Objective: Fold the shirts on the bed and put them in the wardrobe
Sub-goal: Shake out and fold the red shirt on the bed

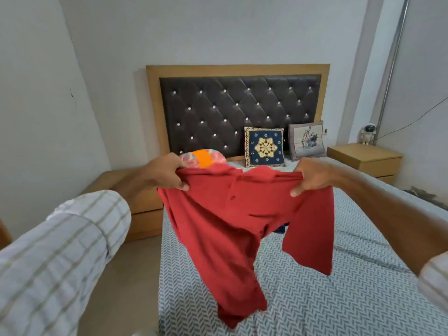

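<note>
The person is holding the red shirt [244,214] up over the bed [339,299], the left hand [164,174] pinching its shoulder at 10 o'clock and the right hand [312,177] gripping the other at 2 o'clock, fingers curled into the cloth. One sleeve is hanging twisted; laying it down so risks a crooked, bunched fold.

Red shirt [242,214], grey herringbone sheet [339,299] (sleeve [60,251] w/ checks)
</note>
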